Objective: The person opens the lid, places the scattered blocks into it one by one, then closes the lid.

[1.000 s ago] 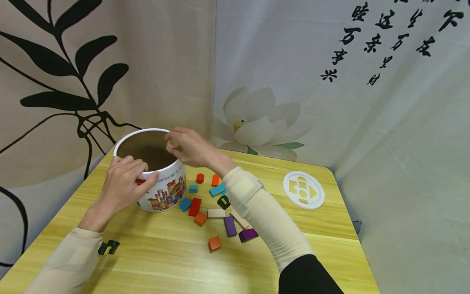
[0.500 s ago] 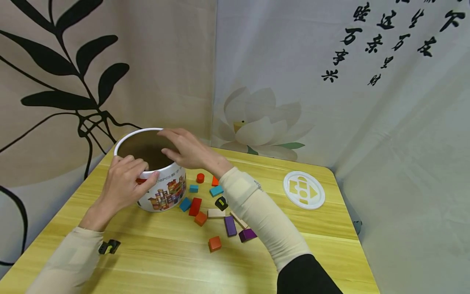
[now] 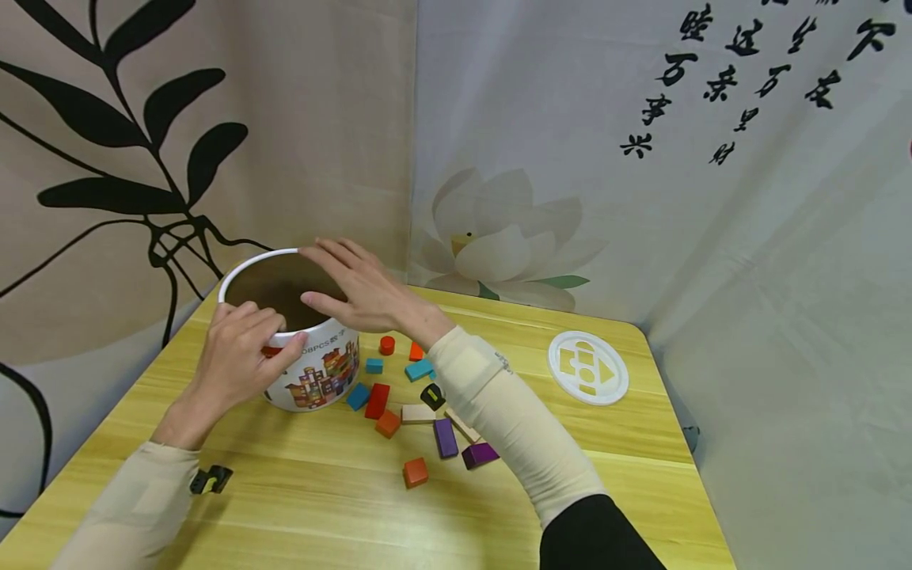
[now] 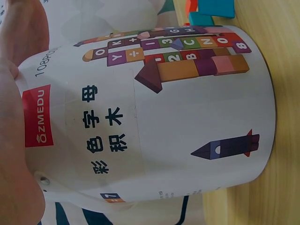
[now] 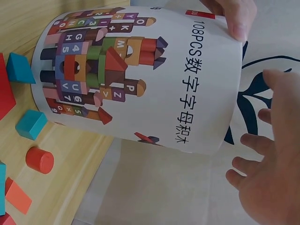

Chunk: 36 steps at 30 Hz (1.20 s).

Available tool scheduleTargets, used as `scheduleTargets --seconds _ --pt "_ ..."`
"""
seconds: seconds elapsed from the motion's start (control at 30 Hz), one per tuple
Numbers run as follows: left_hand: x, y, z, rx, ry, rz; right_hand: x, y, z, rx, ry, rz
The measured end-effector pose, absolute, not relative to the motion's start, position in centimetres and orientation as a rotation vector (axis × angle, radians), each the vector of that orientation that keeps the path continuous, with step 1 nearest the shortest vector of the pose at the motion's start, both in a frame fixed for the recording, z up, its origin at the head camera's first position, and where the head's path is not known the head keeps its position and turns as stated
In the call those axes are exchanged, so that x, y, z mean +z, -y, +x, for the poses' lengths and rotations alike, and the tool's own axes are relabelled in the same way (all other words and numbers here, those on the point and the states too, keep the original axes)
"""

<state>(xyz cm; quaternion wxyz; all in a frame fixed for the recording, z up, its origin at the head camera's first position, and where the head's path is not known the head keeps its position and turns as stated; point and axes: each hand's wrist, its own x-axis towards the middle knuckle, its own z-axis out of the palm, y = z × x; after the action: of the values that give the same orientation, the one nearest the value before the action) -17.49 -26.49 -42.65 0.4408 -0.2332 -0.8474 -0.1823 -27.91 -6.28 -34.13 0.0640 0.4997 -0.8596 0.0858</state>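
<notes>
Left grip (image 3: 235, 356): pinched the bucket (image 3: 324, 376) top; I favoured steady bracing.
Right grip (image 3: 366, 289): spread, empty; I judged gentle clearance wise.

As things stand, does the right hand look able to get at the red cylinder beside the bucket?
Probably yes: the right hand is open and looks empty, and the red cylinder sits uncovered on the table, just outside the bucket.

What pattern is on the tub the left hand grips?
The tub is white, printed with colourful toy-block towers; best seen in the right wrist view.
</notes>
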Motion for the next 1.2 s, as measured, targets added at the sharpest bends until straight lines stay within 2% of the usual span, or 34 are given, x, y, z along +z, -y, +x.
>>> scheduleTargets --seconds 0.3,0.57,1.2 --pt "-42.8 26.5 -17.5 -0.458 2.109 -0.576 -34.5 3.8 -27.3 0.325 2.617 1.512" --pt "-42.8 26.6 -17.2 -0.448 2.159 -0.562 -35.5 -0.4 -26.7 0.362 2.568 1.505" --pt "-42.8 26.8 -17.2 -0.444 2.198 -0.546 -40.9 -11.1 -25.0 0.424 2.635 1.407"
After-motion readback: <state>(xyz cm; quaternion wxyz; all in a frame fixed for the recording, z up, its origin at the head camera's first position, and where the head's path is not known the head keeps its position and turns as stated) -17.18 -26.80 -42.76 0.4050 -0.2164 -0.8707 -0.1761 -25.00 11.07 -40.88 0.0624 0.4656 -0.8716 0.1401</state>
